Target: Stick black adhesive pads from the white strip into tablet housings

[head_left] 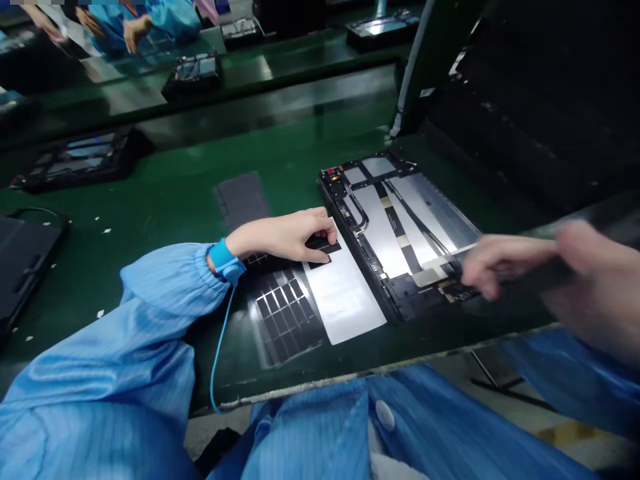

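Observation:
My left hand (285, 239) pinches a small black adhesive pad (324, 247) at the edge of a white backing sheet (343, 297). Beside that sheet lies a clear liner with rows of black pads (285, 320), some of them gone pale. To the right sits an opened tablet housing (400, 233) with silver panels, black strips and a thin cable. My right hand (510, 263), blurred by motion, grips a dark-handled tool with a flat pale blade (447, 257), whose tip is over the housing's near edge. A blue wrist strap (223, 260) circles my left wrist.
A green conveyor belt (150, 200) carries a dark grey sheet and other tablet housings (83, 160). Behind it, co-workers' hands (137, 30) work at another belt. A black panel (530, 100) rises on the right, and a coiled blue wire (217, 353) hangs from my strap.

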Available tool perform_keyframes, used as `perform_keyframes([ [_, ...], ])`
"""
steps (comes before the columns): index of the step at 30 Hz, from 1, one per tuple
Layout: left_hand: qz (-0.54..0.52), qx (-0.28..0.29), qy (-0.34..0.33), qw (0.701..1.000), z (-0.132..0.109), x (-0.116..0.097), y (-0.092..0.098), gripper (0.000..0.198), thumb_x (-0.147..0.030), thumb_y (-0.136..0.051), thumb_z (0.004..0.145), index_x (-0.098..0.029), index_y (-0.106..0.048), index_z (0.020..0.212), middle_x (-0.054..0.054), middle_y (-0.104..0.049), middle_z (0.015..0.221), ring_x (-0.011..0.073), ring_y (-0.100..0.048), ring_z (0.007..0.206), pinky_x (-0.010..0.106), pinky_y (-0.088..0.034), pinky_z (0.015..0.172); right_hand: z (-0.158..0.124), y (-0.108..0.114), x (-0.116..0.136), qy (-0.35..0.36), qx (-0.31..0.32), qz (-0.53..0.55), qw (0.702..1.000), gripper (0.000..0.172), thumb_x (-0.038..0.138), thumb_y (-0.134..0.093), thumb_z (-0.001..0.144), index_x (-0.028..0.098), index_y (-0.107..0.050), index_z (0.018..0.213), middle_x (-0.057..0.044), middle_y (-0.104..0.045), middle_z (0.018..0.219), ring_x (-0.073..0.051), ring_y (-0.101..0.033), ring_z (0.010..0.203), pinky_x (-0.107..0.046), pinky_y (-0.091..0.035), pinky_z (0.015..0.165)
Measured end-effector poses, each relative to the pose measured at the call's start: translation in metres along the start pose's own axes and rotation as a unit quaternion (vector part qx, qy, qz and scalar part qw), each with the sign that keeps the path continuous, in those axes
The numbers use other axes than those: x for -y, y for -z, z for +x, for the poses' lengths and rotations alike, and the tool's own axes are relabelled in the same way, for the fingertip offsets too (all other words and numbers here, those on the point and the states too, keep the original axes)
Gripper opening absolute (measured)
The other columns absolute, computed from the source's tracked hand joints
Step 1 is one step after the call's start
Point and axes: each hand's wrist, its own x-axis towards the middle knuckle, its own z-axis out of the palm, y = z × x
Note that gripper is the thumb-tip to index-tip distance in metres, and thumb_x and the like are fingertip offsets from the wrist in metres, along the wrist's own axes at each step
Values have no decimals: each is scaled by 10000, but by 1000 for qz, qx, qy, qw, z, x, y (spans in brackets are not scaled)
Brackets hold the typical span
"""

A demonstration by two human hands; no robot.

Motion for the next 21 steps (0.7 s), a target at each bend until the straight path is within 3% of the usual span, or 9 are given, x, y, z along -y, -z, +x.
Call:
perform_keyframes([
  [1, -4, 15, 0, 1000, -1, 1, 2, 243, -253, -566, 754, -132, -522, 961, 25, -450, 953, 134, -473, 864, 234, -376, 786, 7, -12, 16, 44, 77, -22, 996, 617, 742, -376, 673, 185, -610, 547, -69, -542, 561, -128, -537, 516, -278, -413, 461],
  [3, -11, 39, 1, 999, -2, 2, 5, 267, -251, -554, 758, -140, -515, 999, 31, -443, 975, 136, -470, 873, 230, -378, 781, 22, -37, 40, 170, 145, -77, 972, 419, 544, -456, 792, 175, -589, 645, -46, -576, 662, -128, -549, 581, -269, -448, 521],
  [5, -12, 43, 6, 999, -2, 3, 5, 274, -252, -553, 756, -144, -516, 1005, 31, -440, 970, 137, -467, 867, 224, -380, 764, 36, -59, 51, 282, 197, -124, 931, 232, 395, -540, 798, 169, -591, 790, -39, -605, 772, -135, -571, 670, -255, -461, 581],
  [7, -13, 37, 8, 999, -1, 4, 5, 281, -250, -560, 749, -147, -519, 1008, 29, -443, 962, 139, -466, 869, 222, -379, 759, 49, -73, 52, 342, 227, -146, 900, 194, 324, -582, 781, 157, -587, 880, -41, -621, 825, -139, -586, 715, -245, -464, 607],
  [11, -17, 29, 8, 999, 1, 5, 3, 277, -241, -579, 730, -142, -526, 984, 26, -451, 949, 142, -465, 874, 220, -377, 760, 63, -82, 44, 368, 225, -169, 886, 143, 267, -596, 777, 144, -601, 850, -38, -639, 812, -131, -601, 710, -231, -462, 604],
  [16, -23, 24, 9, 999, 1, 5, 2, 264, -231, -584, 718, -147, -536, 964, 16, -444, 912, 133, -465, 837, 211, -376, 725, 63, -81, 45, 352, 227, -181, 890, 136, 264, -596, 774, 140, -608, 826, -30, -638, 758, -117, -585, 623, -218, -429, 509],
  [21, -30, 16, 13, 999, 2, 7, 0, 262, -242, -585, 719, -145, -541, 958, 26, -461, 936, 148, -472, 853, 224, -383, 735, 65, -87, 46, 374, 208, -185, 885, 109, 244, -605, 763, 137, -607, 785, -29, -637, 731, -120, -594, 630, -221, -446, 526],
])
